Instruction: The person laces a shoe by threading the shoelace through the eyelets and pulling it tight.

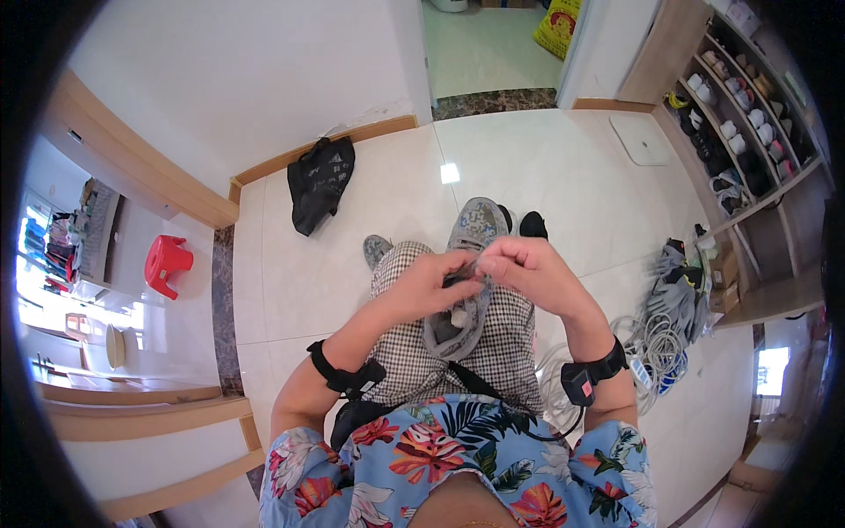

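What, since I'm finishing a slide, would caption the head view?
The left hand and right hand meet over a patterned grey shoe, between checked trouser legs.

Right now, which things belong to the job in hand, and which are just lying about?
Apparently in use:
left hand
right hand
grey patterned shoe at the fingers

Apparently just lying about:
black bag
red stool
coiled pale cables
yellow sack beyond the doorway

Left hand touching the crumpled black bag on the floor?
Apart: the head view shows bare pale floor tiles between the left hand and the crumpled black bag.
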Demonstrator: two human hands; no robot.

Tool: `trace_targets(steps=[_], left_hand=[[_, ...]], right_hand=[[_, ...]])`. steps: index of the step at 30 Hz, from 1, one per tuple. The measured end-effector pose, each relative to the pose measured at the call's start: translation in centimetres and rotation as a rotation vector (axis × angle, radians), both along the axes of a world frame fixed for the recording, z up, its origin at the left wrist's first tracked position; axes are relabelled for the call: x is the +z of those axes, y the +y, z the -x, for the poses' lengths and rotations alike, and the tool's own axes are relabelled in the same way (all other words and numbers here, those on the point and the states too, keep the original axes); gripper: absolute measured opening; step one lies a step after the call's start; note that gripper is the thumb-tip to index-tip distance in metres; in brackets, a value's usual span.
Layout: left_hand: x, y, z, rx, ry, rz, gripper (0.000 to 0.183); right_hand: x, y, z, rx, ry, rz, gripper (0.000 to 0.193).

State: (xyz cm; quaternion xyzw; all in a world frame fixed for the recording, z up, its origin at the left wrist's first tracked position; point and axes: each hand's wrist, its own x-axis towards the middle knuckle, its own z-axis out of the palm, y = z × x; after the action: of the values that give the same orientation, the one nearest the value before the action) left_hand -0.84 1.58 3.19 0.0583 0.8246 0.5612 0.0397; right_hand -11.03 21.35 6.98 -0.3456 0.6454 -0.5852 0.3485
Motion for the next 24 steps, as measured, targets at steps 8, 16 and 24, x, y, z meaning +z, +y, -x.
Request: trace_targets(steps=[8, 16, 24], left_hand=[[1.2, -0.2, -1.0, 0.152, 0.124, -0.135, 0.021], [2.3, -0.5, -0.8, 0.045, 0.142, 0.069, 0.018], [0.8, -0.8, -1.8, 0.118, 0.058, -0.078, 0.012]], right_hand=[[0.2, 0.7, 1.4, -0.149, 0.221, -0.085, 0.015], [-0.4, -1.8, 0.3, 0.068, 0.491, 0.108, 0.049], [0.2, -1.4, 0.2, 0.138, 0.5, -0.439, 0.03]])
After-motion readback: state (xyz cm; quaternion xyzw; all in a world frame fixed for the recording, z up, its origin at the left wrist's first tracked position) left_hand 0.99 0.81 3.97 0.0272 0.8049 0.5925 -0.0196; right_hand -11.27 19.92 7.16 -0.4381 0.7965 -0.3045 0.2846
